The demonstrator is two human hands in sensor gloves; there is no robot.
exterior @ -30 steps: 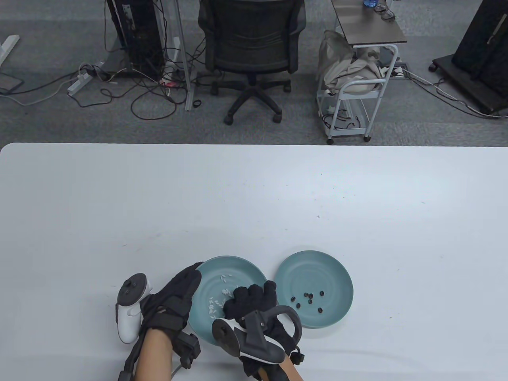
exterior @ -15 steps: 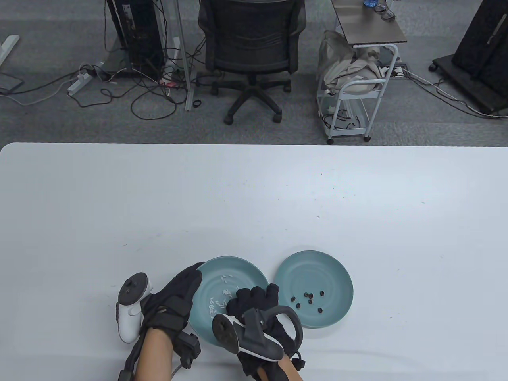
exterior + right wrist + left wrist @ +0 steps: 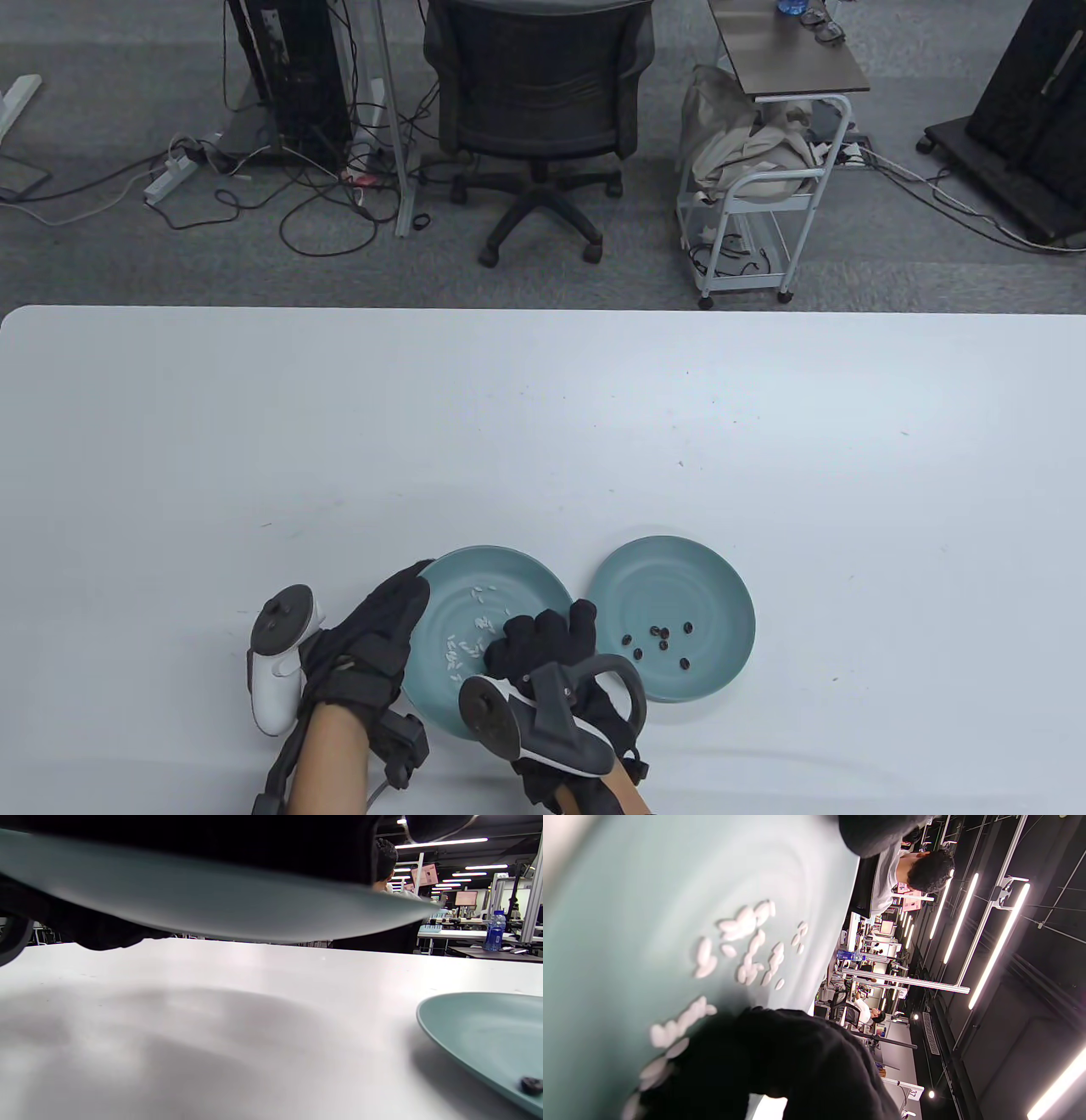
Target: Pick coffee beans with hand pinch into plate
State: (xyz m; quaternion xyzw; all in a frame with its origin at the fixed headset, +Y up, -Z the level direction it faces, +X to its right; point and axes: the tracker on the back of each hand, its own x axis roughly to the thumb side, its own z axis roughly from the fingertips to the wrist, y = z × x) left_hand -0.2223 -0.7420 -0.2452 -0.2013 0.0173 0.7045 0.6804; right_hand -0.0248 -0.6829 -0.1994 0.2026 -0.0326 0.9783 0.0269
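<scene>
Two teal plates sit near the table's front edge. The right plate (image 3: 679,569) holds several dark coffee beans (image 3: 660,645); one bean (image 3: 531,1084) shows in the right wrist view. The left plate (image 3: 509,577) holds white rice-like grains (image 3: 475,598), which are close up in the left wrist view (image 3: 746,942). My left hand (image 3: 405,594) grips this plate's left rim. My right hand (image 3: 530,638) is curled, fingers bunched down on the plate's right half (image 3: 780,1060). What they pinch is hidden. The right wrist view shows the plate's underside (image 3: 212,908) raised off the table.
The white table (image 3: 543,424) stretches far behind and to both sides of the plates. An office chair (image 3: 539,102), a white cart (image 3: 764,212) and floor cables stand beyond the far edge.
My right hand has shifted slightly over the left plate. The left hand and both plates have barely moved.
</scene>
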